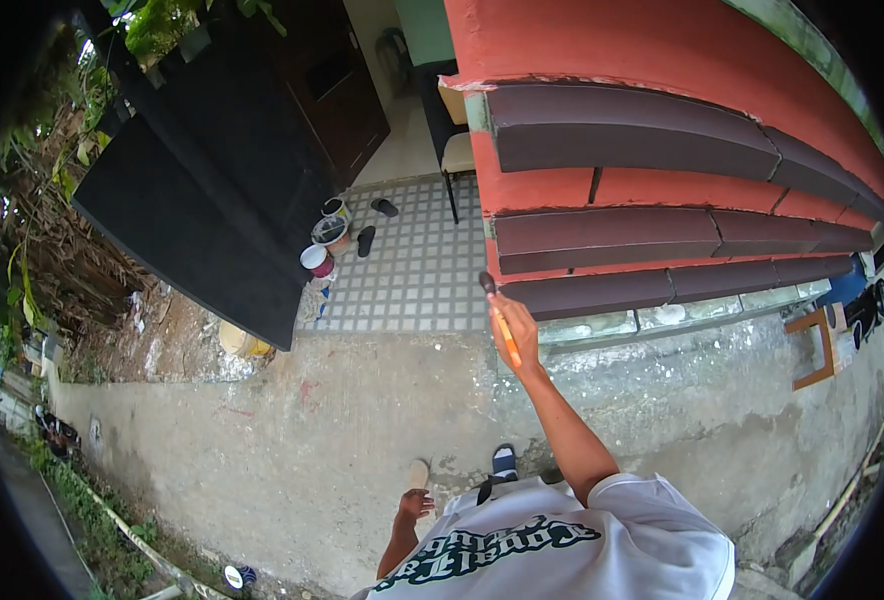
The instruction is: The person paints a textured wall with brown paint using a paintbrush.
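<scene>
My right hand (517,330) is closed round the orange handle of a paintbrush (509,341). The dark bristles point up, at the left end of the lowest dark brown ledge (582,292), by the tiled floor's edge; whether they touch it I cannot tell. Above it run more brown ledges (602,240) across a red-orange wall (582,40). Low by my body, my left hand (417,503) hangs with its fingers slightly apart and nothing in them.
Paint buckets (316,261) and dark slippers (366,241) lie on the tiled floor (412,290). A black gate (192,220) stands at the left, with a yellowish bucket (242,339) beneath it. At the right is a wooden frame (812,348). Concrete ground (312,430) surrounds my feet.
</scene>
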Demonstrator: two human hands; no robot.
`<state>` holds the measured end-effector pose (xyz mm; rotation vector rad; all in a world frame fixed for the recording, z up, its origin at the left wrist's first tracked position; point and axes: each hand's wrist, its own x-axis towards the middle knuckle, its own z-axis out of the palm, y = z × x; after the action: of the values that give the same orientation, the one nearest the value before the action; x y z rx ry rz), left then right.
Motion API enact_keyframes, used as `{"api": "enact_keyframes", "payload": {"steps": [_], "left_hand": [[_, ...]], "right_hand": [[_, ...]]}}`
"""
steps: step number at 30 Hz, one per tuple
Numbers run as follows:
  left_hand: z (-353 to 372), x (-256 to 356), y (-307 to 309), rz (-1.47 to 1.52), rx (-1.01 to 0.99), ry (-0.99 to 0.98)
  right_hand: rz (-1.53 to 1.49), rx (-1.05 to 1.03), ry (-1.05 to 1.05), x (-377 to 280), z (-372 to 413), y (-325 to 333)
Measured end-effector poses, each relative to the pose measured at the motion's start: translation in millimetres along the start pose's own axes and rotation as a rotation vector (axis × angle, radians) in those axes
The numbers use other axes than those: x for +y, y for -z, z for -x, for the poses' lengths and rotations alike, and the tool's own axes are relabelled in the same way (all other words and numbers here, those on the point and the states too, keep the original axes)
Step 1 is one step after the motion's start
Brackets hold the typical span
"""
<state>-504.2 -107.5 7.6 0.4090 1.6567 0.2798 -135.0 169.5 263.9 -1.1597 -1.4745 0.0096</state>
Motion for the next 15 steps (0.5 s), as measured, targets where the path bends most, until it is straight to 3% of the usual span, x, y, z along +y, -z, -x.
{"api": "enact_keyframes", "payload": {"steps": [4,10,13,15], "left_hand": [[-3,-2,12,-0.048,-0.025,0.038],[-5,3,14,-0.055,-0.030,0.009],[-3,6,10,-0.055,-0.034,-0.019],[-2,5,7,-0.061,-0.033,-0.030]], "right_hand": [[0.069,0.106,-0.012,24,-7,34],[0.215,0.423,-0.315,49,-9,90],[0.249,0.493,-0.207,40,-21,74],[0.259,0.381,-0.092,22,-22,47]]}}
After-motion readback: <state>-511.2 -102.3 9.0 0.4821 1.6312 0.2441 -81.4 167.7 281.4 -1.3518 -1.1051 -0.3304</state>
